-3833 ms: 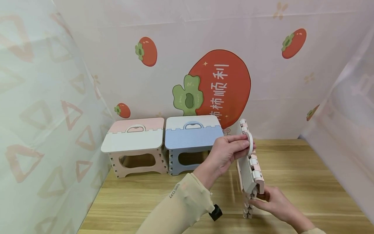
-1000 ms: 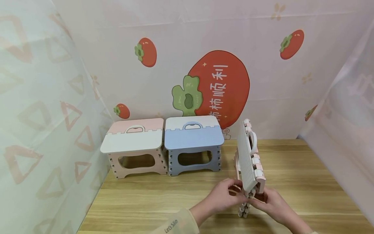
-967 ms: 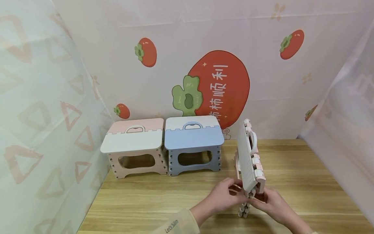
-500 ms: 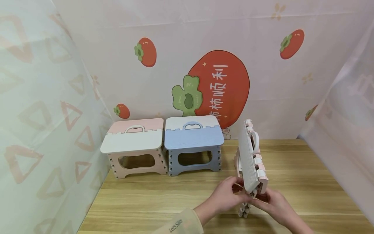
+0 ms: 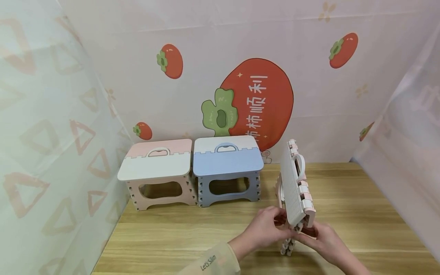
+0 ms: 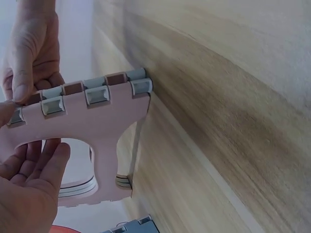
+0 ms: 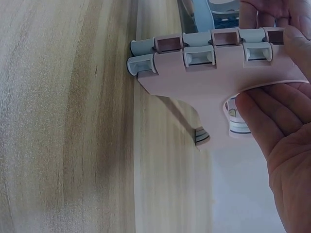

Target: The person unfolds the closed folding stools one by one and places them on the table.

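Observation:
A pink and white folding stool (image 5: 293,187) stands nearly folded on the right of the table, its ribbed seat folded in half and leaning a little. Its white carry handle (image 5: 300,167) sticks out at the seat's hinge. My left hand (image 5: 262,228) grips the near leg edges from the left. From the other side my right hand (image 5: 324,241) holds the same end, thumb toward the left hand. In the left wrist view the pink leg panel (image 6: 104,116) has a cutout, with left fingers at it. In the right wrist view, right fingers (image 7: 272,111) reach into a cutout.
An unfolded pink and white stool (image 5: 156,168) stands at the back left. Beside it stands an unfolded blue and white stool (image 5: 227,164). A wood-grain table (image 5: 165,236) lies beneath, and a patterned cloth backdrop (image 5: 192,99) rises behind and at the sides.
My left hand has left the carry handle and come down to the stool's near end, opposite the right hand. The seat has shifted slightly rightward. My right hand stays about where it was.

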`<state>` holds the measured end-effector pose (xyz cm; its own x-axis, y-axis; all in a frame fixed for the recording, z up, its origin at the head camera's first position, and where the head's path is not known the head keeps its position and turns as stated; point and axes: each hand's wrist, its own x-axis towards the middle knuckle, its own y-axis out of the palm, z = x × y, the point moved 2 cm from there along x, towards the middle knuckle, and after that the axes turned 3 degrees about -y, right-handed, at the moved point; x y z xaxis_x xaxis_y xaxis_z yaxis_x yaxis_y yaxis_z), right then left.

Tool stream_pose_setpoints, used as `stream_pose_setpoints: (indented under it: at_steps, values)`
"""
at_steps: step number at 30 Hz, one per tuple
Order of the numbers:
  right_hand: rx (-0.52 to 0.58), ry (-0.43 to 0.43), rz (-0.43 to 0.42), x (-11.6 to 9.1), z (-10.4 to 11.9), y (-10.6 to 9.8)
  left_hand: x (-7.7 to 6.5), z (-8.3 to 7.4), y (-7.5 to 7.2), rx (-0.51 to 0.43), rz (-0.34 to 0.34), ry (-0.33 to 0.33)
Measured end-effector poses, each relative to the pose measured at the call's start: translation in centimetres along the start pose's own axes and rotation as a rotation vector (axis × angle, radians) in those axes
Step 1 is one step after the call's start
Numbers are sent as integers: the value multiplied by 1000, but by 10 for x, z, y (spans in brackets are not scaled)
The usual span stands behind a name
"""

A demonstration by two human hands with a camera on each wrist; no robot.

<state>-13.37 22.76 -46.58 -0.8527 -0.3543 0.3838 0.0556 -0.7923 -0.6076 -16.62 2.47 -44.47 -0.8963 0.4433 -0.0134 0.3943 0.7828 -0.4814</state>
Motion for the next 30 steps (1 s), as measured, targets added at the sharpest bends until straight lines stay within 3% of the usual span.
stream_pose_setpoints:
  at_steps: [6, 13, 19, 30]
  values:
    - [3, -50, -9, 0, -2, -2, 2, 2, 0, 22, 20, 49]
    - [5, -27, -11, -7, -7, -10, 4, 3, 0, 50, 41, 80]
    - [22, 6, 8, -11, -10, -15, 4, 4, -2, 77, 45, 82]
    - [52, -19, -11, -14, -13, -19, 3, 4, -2, 87, 45, 84]
